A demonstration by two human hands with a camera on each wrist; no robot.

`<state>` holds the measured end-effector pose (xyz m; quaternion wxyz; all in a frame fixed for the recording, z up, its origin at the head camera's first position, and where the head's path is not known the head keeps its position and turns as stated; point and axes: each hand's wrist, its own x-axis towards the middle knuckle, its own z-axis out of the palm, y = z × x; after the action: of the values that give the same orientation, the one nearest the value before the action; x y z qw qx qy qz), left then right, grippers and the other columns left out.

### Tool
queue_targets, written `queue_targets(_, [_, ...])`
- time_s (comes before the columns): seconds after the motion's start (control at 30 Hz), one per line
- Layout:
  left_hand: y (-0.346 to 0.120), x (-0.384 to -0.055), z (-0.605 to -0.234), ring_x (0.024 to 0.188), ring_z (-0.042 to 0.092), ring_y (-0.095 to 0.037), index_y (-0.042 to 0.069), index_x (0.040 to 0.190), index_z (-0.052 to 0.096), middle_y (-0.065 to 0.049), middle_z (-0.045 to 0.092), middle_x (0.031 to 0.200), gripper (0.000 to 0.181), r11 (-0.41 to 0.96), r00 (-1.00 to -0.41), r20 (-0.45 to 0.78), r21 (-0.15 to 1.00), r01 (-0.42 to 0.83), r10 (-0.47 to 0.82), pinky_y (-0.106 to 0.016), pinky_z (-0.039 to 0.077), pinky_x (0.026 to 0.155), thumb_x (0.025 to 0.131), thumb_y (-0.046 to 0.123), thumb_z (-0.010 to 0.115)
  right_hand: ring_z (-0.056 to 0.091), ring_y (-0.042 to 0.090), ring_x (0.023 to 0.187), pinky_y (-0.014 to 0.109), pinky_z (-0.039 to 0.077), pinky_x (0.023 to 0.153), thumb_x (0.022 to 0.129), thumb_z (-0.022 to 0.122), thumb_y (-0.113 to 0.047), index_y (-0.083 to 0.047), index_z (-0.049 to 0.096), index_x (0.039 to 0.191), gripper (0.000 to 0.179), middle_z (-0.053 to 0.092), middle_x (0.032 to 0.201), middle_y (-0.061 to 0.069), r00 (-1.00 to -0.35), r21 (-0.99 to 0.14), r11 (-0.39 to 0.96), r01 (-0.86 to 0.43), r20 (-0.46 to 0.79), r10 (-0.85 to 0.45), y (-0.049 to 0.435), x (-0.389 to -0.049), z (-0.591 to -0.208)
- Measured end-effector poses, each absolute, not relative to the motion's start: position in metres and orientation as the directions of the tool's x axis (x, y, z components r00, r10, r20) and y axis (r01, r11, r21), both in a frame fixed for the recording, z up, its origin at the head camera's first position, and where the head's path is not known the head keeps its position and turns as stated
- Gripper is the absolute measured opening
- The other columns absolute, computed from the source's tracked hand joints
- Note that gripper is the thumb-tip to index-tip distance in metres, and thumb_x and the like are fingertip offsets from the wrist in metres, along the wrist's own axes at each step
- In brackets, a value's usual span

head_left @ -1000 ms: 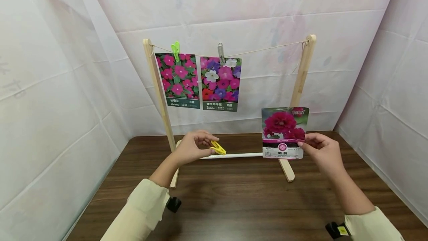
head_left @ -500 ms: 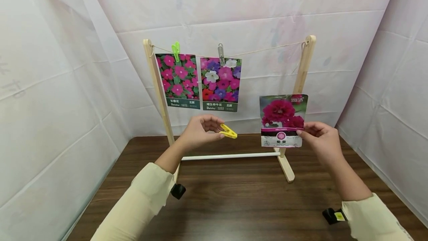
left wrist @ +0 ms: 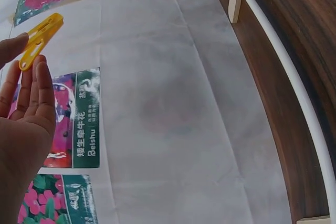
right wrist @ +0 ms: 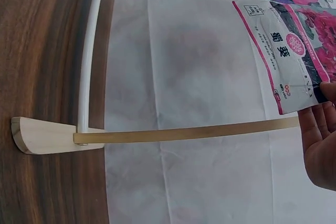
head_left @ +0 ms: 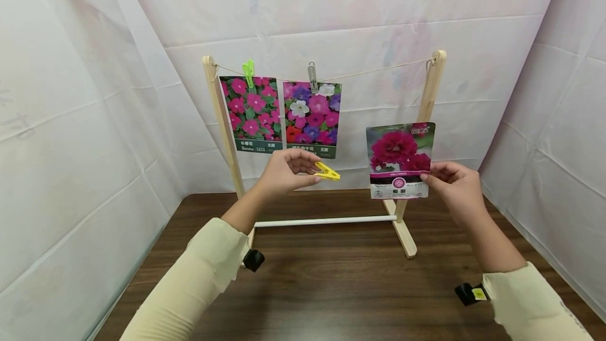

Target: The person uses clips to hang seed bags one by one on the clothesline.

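My left hand (head_left: 289, 172) pinches a yellow clothespin (head_left: 327, 171) by its handle ends, with the nose pointing right. In the left wrist view that clothespin (left wrist: 42, 40) sits between thumb and fingers. My right hand (head_left: 454, 188) holds a hollyhock seed packet (head_left: 400, 159) upright by its lower right edge, front facing me, below the string (head_left: 374, 71). Two flower seed packets hang from the string: one with pink flowers (head_left: 251, 109) under a green clothespin (head_left: 248, 73), one with mixed flowers (head_left: 312, 112) under a grey clothespin (head_left: 313, 77). My left fingers overlap the mixed-flower packet's lower edge in the head view.
The string runs between two wooden posts (head_left: 428, 93) of a stand. A white rod (head_left: 326, 221) joins the posts low down, above the brown wooden table (head_left: 331, 283). White cloth (head_left: 350, 4) hangs behind and at both sides.
Both hands have risen. The left has also moved right with the yellow clothespin, which has turned to point more sideways. The hollyhock packet has gone up with the right hand.
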<state>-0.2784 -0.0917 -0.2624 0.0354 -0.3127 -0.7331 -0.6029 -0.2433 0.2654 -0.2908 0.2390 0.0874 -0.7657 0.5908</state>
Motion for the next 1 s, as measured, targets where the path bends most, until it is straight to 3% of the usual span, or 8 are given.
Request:
queue_targets(0.47, [-0.082, -0.288, -0.24, 0.089, 0.07, -0.024, -0.004, 0.107, 0.069, -0.019, 0.071, 0.101, 0.031, 0.114, -0.813, 0.421, 0.858, 0.501, 0.403, -0.033, 0.057, 0.079, 0.078, -0.001, 0.08, 0.059, 0.001, 0.07, 0.012, 0.049, 0.06, 0.084, 0.073, 0.004, -0.008, 0.072, 0.09, 0.013, 0.066, 0.077, -0.013, -0.873, -0.863, 0.304, -0.404, 0.463, 0.155, 0.262, -0.257, -0.281])
queue_targets(0.7, [-0.074, -0.293, -0.221, 0.09, 0.069, -0.024, -0.007, 0.115, 0.065, -0.014, 0.071, 0.101, 0.039, 0.087, -0.807, 0.443, 0.855, 0.511, 0.391, -0.033, 0.057, 0.079, 0.079, 0.0, 0.08, 0.059, 0.003, 0.073, 0.012, 0.049, 0.062, 0.086, 0.073, -0.001, -0.006, 0.071, 0.093, 0.009, 0.067, 0.078, -0.013, -0.88, -0.867, 0.322, -0.381, 0.446, 0.16, 0.262, -0.262, -0.276])
queue_targets(1.0, [-0.06, -0.299, -0.196, 0.092, 0.068, -0.023, -0.004, 0.111, 0.067, -0.014, 0.069, 0.103, 0.031, 0.12, -0.786, 0.467, 0.825, 0.552, 0.406, -0.031, 0.056, 0.081, 0.082, 0.0, 0.077, 0.061, 0.002, 0.074, 0.012, 0.051, 0.065, 0.086, 0.073, -0.002, -0.002, 0.07, 0.096, 0.01, 0.067, 0.08, -0.014, -0.877, -0.861, 0.341, -0.378, 0.451, 0.164, 0.257, -0.271, -0.271])
